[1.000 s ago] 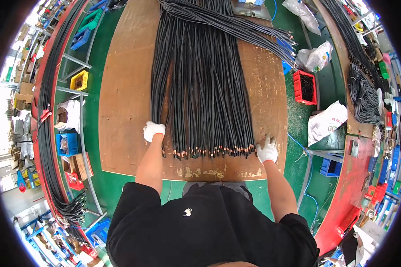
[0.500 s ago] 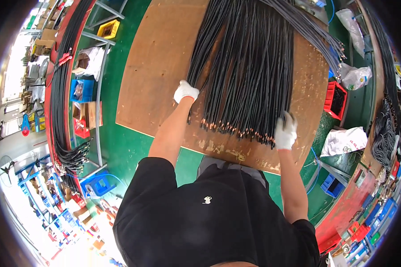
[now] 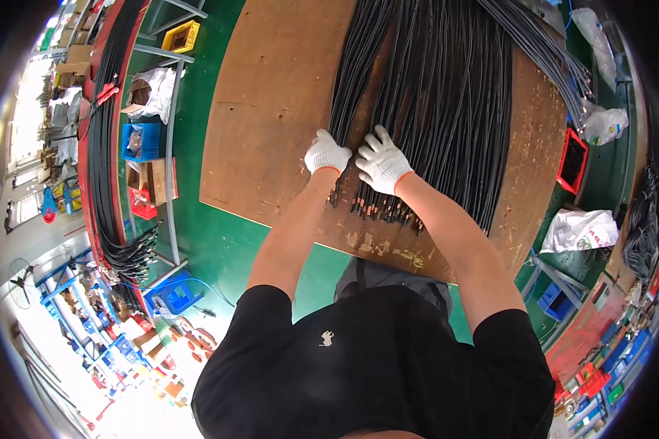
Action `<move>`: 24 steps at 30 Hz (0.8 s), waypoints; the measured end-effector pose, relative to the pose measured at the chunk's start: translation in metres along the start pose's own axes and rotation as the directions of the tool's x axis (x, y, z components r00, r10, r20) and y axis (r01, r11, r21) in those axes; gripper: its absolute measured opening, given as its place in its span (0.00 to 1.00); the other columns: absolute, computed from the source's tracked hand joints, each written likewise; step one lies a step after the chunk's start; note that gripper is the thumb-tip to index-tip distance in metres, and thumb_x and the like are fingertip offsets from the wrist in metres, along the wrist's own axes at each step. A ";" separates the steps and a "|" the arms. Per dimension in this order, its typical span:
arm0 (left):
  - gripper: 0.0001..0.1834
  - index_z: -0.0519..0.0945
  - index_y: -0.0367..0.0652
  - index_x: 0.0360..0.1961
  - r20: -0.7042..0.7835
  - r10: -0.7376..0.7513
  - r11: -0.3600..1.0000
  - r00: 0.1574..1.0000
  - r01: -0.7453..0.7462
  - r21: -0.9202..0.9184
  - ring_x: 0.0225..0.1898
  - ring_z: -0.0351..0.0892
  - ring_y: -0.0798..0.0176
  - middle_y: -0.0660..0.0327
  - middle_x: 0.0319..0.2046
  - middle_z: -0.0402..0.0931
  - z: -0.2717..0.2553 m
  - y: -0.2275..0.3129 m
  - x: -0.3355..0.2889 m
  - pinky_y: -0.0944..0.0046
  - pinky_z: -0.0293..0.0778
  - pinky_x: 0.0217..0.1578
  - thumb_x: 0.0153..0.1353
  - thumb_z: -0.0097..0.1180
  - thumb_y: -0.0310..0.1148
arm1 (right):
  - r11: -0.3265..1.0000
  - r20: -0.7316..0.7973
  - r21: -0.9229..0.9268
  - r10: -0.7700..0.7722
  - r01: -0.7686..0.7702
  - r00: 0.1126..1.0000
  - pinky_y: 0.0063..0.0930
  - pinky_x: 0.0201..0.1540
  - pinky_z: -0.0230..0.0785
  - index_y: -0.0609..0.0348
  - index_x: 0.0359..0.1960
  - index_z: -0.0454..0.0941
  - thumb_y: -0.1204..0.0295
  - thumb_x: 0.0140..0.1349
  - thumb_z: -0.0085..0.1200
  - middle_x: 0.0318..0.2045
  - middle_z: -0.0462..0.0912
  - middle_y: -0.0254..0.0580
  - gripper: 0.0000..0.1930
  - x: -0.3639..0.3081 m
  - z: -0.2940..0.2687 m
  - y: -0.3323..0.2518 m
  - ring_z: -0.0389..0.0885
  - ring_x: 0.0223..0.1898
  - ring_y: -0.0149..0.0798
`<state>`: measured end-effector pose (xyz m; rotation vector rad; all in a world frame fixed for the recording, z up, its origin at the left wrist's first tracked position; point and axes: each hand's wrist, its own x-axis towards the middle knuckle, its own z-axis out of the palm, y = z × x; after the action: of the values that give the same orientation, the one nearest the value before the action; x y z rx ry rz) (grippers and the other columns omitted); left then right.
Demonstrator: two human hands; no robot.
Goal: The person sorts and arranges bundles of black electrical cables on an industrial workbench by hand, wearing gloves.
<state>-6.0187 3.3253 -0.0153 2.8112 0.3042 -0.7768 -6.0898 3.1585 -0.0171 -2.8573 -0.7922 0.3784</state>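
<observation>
Long black cables [image 3: 447, 95] with copper-coloured ends lie in a wide spread on a brown wooden table [image 3: 263, 146]. A narrower bundle of black cables [image 3: 351, 80] lies along the left of the spread, with a gap between the two. My left hand [image 3: 327, 152], in a white knitted glove, is closed around the lower part of that narrower bundle. Close beside it my right hand [image 3: 382, 162], gloved the same way, rests with its fingers apart on the left edge of the wide spread, just above the cable ends.
Greyer cables [image 3: 542, 47] cross the table's far right corner. Beyond the right edge stand a red bin [image 3: 572, 159] and a white sack [image 3: 580, 230]. On the left, a red-edged rack [image 3: 95, 168] carries more black cables, near a blue bin [image 3: 140, 140] and a yellow crate [image 3: 181, 36].
My right hand has moved left from the right edge of the cable spread to a place beside my left hand. The left hand stays at the narrower bundle. The whole view has shifted slightly.
</observation>
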 end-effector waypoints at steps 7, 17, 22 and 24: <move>0.39 0.71 0.33 0.59 -0.007 0.036 0.998 0.999 -0.035 0.051 0.59 0.85 0.35 0.36 0.57 0.81 0.005 -0.010 0.014 0.43 0.81 0.60 0.54 0.72 0.47 | 0.996 -0.075 0.091 0.027 -0.020 0.997 0.58 0.74 0.58 0.54 0.57 0.82 0.53 0.64 0.63 0.54 0.81 0.42 0.25 0.018 -0.013 -0.008 0.76 0.62 0.48; 0.31 0.71 0.36 0.57 -0.084 0.016 0.999 0.996 -0.012 0.046 0.54 0.88 0.36 0.40 0.55 0.82 0.009 0.013 -0.007 0.43 0.84 0.54 0.55 0.68 0.38 | 0.976 0.224 -0.030 -0.204 0.216 0.953 0.65 0.83 0.39 0.42 0.60 0.85 0.44 0.76 0.46 0.61 0.82 0.36 0.25 -0.025 -0.014 -0.002 0.73 0.70 0.42; 0.27 0.73 0.36 0.55 -0.144 -0.067 0.997 0.987 0.072 0.024 0.52 0.89 0.37 0.40 0.53 0.85 0.009 0.028 -0.013 0.45 0.85 0.52 0.58 0.67 0.36 | 0.964 -0.213 0.259 0.001 0.056 0.977 0.57 0.67 0.66 0.50 0.37 0.88 0.57 0.68 0.57 0.41 0.87 0.39 0.13 -0.048 0.010 -0.045 0.84 0.53 0.46; 0.29 0.73 0.35 0.56 -0.083 -0.056 0.998 0.995 0.056 0.002 0.53 0.89 0.38 0.38 0.51 0.86 -0.003 0.018 -0.011 0.45 0.84 0.55 0.56 0.66 0.38 | 0.890 -0.402 0.452 0.262 -0.059 0.877 0.47 0.49 0.77 0.52 0.33 0.86 0.64 0.65 0.60 0.34 0.86 0.40 0.08 -0.043 0.011 -0.053 0.86 0.40 0.50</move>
<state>-6.0223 3.3073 -0.0042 2.8549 0.3973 -0.6741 -6.1543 3.1816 -0.0073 -2.4438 -0.3216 -0.1005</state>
